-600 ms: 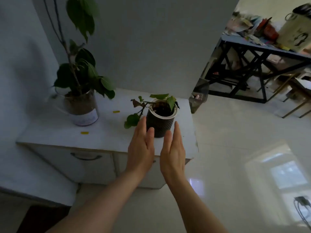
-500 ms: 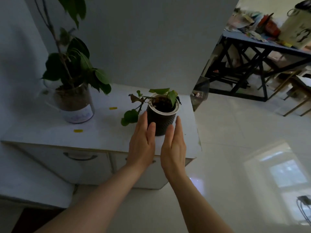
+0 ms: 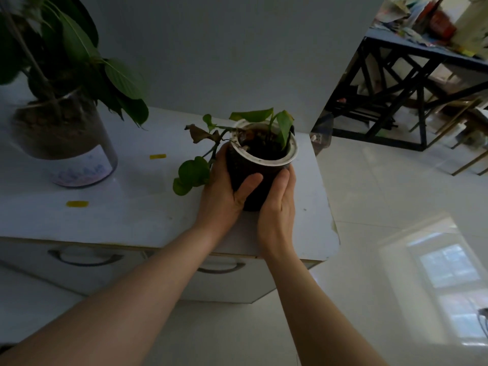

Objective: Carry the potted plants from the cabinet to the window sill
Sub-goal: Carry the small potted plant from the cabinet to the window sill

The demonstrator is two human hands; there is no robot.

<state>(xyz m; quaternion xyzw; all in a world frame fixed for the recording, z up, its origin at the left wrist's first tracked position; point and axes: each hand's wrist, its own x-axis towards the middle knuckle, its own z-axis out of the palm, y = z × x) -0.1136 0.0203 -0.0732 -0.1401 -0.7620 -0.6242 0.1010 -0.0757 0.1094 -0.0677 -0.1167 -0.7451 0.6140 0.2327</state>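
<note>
Each hand (image 3: 224, 192) (image 3: 277, 207) hides part of the dark pot (image 3: 254, 180).

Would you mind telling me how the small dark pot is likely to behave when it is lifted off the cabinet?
The small pot fits between both hands, left and right, so it is probably light. Its stems trail sideways and will likely flop. It holds loose soil, so tilting may spill some.
</note>
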